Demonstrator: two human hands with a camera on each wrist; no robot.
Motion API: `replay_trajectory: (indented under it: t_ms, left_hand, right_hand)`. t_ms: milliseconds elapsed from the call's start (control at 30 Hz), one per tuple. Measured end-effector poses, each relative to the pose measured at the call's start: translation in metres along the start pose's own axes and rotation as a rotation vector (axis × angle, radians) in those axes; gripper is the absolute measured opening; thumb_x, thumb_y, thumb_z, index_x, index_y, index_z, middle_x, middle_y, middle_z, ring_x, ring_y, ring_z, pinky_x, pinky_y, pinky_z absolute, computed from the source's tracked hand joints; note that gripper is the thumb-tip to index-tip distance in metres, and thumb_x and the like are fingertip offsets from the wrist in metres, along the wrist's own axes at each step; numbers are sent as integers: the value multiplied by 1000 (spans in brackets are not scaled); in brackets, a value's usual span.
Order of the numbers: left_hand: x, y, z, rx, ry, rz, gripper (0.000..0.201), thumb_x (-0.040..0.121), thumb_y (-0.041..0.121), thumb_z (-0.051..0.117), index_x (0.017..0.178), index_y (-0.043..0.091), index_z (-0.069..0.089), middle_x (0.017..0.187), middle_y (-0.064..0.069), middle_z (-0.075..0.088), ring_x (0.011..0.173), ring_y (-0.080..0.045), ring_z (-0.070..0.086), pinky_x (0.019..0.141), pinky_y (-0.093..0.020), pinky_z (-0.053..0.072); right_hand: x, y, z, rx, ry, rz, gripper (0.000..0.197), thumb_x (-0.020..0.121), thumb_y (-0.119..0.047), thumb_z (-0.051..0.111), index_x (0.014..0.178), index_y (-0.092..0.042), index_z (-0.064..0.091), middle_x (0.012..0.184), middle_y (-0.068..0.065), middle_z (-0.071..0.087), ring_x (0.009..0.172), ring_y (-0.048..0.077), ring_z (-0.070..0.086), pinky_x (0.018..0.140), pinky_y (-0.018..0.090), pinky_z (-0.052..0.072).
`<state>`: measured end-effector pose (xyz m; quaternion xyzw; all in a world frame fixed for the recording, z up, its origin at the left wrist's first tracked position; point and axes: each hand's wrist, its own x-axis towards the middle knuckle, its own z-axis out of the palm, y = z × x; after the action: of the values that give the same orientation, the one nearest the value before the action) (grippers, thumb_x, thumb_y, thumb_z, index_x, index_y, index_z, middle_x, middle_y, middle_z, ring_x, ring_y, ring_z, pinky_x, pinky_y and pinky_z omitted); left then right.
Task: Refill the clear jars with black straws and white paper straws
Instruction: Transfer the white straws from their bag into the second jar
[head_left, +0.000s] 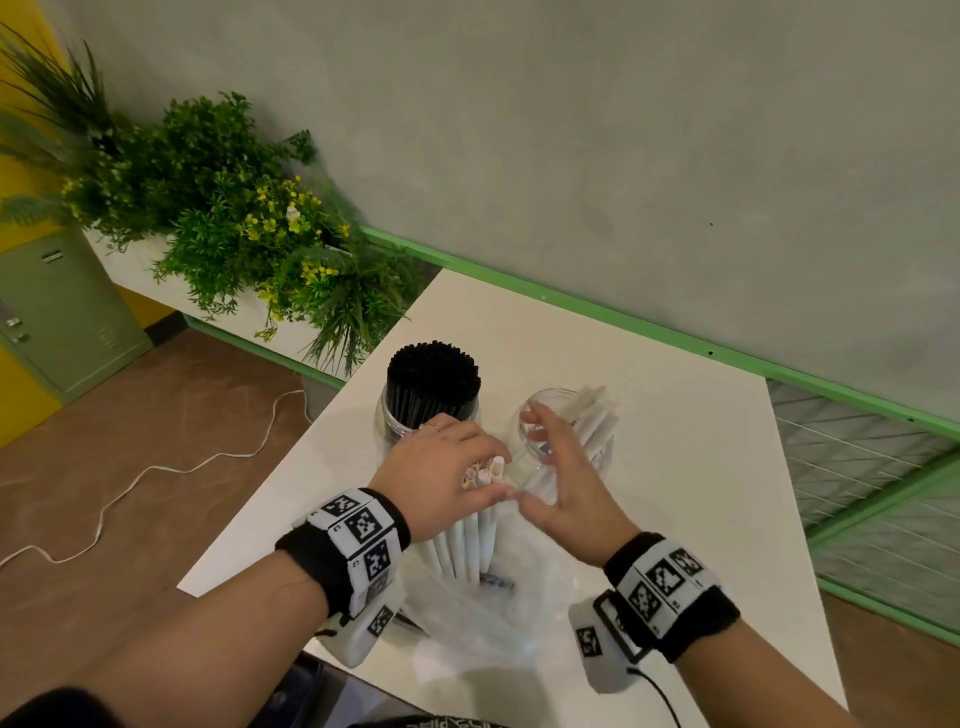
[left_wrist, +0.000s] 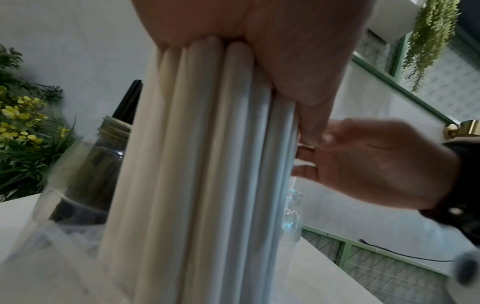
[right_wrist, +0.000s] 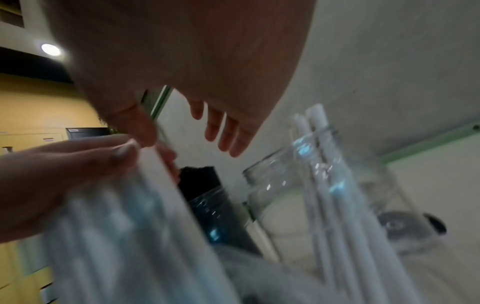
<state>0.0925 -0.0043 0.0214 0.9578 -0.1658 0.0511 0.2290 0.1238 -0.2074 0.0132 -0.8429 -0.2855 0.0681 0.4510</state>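
My left hand (head_left: 457, 467) grips a bundle of white paper straws (head_left: 470, 545) upright over a clear plastic bag (head_left: 467, 623); the same bundle (left_wrist: 202, 164) fills the left wrist view. My right hand (head_left: 558, 467) hovers open beside the bundle, fingers spread, holding nothing. Behind it stands a clear jar (head_left: 566, 431) with a few white straws (head_left: 597, 415) leaning inside; the right wrist view shows that jar (right_wrist: 298, 195) too. To its left, a clear jar (head_left: 431, 410) is packed with black straws (head_left: 434, 376).
The white table (head_left: 675, 467) stands against a grey wall with a green rail (head_left: 623, 317). Green plants with yellow flowers (head_left: 234, 218) sit at the far left. A white cable (head_left: 156, 467) trails over the brown floor.
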Motion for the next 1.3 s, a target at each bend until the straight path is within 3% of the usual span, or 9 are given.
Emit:
replay_trajectory:
  t_ms: [133,267,367,500,600,800,1000,1133,1300]
  left_hand:
    - [-3,3,-2,-43,0,9,52,79,70,42,116,38,58,108,17,60,105,-11,48,91,-29,41]
    - [-2,10,-3,-41,21,5,53,78,69,42,116,35,57,110,15,60,104,-10,47,91,-28,41]
    - [-3,13,-7,-118,12,1,53,76,67,48,118,34,55,114,14,58,105,-10,47,93,-30,41]
    - [-4,-8,-31,-338,-12,-181,82,67,77,52,135,33,45,131,12,50,119,-7,45,100,-30,39]
    - [-21,-31,-46,-687,-30,-422,98,58,78,60,142,31,37,131,11,50,120,-8,48,92,-25,40]
    - [-51,-36,-14,-1016,-100,-404,97,55,36,92,136,33,38,127,10,60,112,-1,61,93,-19,49]
    - [-51,-40,0,-980,-7,-388,80,57,21,89,124,40,48,115,10,68,108,-5,64,96,-30,51]
    - [-47,-40,-5,-923,75,-322,74,65,3,86,116,44,50,107,21,68,103,-2,65,88,-21,52]
    - [-47,-46,-9,-883,24,-311,77,59,21,89,121,43,48,112,10,67,104,-4,65,93,-29,53]
  right_hand:
    - [-7,-3,38,237,-202,146,127,70,-22,85,146,-38,-15,149,-23,21,138,-15,16,111,13,21]
    - [-4,3,70,454,-32,213,137,59,-4,90,149,-32,-9,138,-15,45,130,-6,42,108,22,37]
    - [-5,5,81,420,112,221,123,54,-15,92,148,-28,14,129,-6,58,124,8,54,105,36,45]
    - [-6,3,75,346,139,234,111,62,-24,91,146,-33,19,123,-18,58,116,-13,50,94,7,37]
    - [-6,7,75,325,107,236,111,59,-41,90,144,-44,18,132,-14,56,123,-3,50,104,23,38]
    - [0,3,80,322,114,247,88,63,-32,89,136,-27,40,122,-9,64,114,5,60,99,36,50]
    - [2,-4,83,263,106,236,78,64,-35,88,131,-24,50,121,-11,64,115,2,58,98,27,48]
    - [5,-9,81,220,160,175,77,64,-31,89,130,-17,51,120,-9,64,113,2,59,95,22,49]
    - [3,-6,81,246,102,254,74,62,-38,87,127,-21,55,117,-11,67,110,1,61,98,30,50]
